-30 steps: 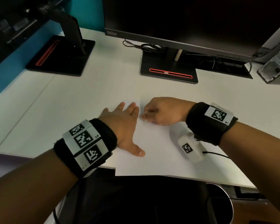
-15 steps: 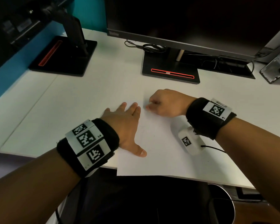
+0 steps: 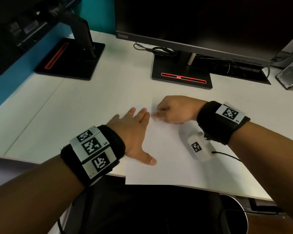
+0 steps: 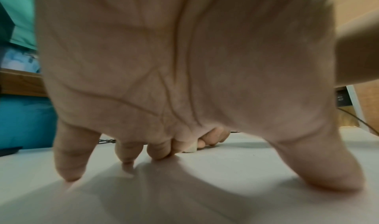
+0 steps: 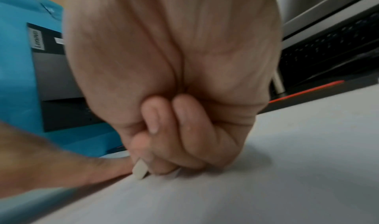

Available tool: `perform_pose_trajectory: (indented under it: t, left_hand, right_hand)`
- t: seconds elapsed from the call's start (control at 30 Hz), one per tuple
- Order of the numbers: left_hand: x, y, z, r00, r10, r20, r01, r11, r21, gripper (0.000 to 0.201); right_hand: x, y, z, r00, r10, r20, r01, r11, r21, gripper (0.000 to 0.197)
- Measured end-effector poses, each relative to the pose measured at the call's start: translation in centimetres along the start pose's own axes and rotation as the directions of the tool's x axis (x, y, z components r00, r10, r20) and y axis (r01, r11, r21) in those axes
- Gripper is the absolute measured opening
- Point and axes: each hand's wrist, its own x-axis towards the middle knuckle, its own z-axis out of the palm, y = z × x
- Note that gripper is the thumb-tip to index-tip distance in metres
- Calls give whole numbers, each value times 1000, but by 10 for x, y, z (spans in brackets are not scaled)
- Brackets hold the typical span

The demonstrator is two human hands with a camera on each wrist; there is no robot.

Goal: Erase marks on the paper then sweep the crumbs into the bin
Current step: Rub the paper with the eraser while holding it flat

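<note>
A white sheet of paper lies on the white desk, its near edge hanging slightly past the desk's front. My left hand lies flat on the paper's left edge, fingers spread and thumb out, pressing it down. My right hand is curled near the paper's far left corner and pinches a small white eraser whose tip touches the sheet. The same eraser shows past my left fingers in the left wrist view. A few faint specks dot the paper.
A monitor stand with a red stripe stands behind the paper, with cables beside it. A second black stand is at the back left. A round bin rim shows below the desk's front edge at the right.
My right hand with the eraser went away from me along the paper, then came back toward me; the left hand stayed flat in place.
</note>
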Motion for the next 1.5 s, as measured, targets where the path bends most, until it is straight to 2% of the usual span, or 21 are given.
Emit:
perform_pose_trajectory:
  t: [0.07,0.13,0.2,0.27,0.4,0.5,0.6,0.67,0.77,0.87,1.0,1.17,1.27,1.37,1.5]
  left_hand:
    - [0,-1,0,1000,0,1,0,1000,0,141]
    - [-1,-1,0,1000,3,0,-3,1000,0,141]
    - [-1,-1,1,1000,7,-2,-7,1000,-2,140]
    - [-1,-2,1,1000,8,2,-8,1000,-6,140]
    - [-1,-2,1,1000,5,6,-5,1000,-1,141]
    - [-1,-1,0,1000,7,7,-7,1000,-1,140]
    - [-2,-1,0,1000,5,6,-5,1000,-8,140]
    - [-2,-1,0,1000,3,5,-3,1000,-4,140]
    - [-3,0,-1,1000,3,10,-3,1000,3,140]
    - [-3,0,-2,1000,-1,16,1,1000,4,140]
    - [-2,1,-2,1000,-3,20,3,1000,9,140]
    - [-3,1,-1,1000,-1,2,1,1000,15,142]
    - [-2,0,-1,1000,-2,2,2,1000,11,142]
    - [-2,1,-1,1000,0,3,0,1000,9,142]
    - [-2,1,-1,1000,-3,4,3,1000,10,142]
  right_hand:
    - [5,1,-4,996,14,-84,-17,999,-37,49]
    - [8,-3,0,991,-25,-129,14,996,-87,48]
    - [7,-5,4,995,-41,-92,34,997,-73,47]
    - [8,-2,1,998,-4,-55,3,1000,-13,48]
    - [18,1,-6,988,15,-151,-23,998,-52,48]
    - [17,-1,-1,995,-8,-101,6,1000,-25,47]
    - [14,4,-8,995,46,-89,-42,998,44,49]
    - [14,3,-9,991,43,-126,-43,999,3,50]
    - [8,5,-2,996,18,-88,-19,1000,-7,49]
    - [-3,13,-3,995,64,-82,-63,998,21,49]
    - [-8,8,3,995,-2,-105,-9,994,-106,47]
    - [-11,11,0,993,40,-114,-49,996,-72,48]
    - [-12,4,7,995,-15,-95,3,993,-119,47]
    - [-14,9,3,995,40,-94,-46,997,-61,48]
    - [-19,4,4,996,24,-88,-35,991,-130,46]
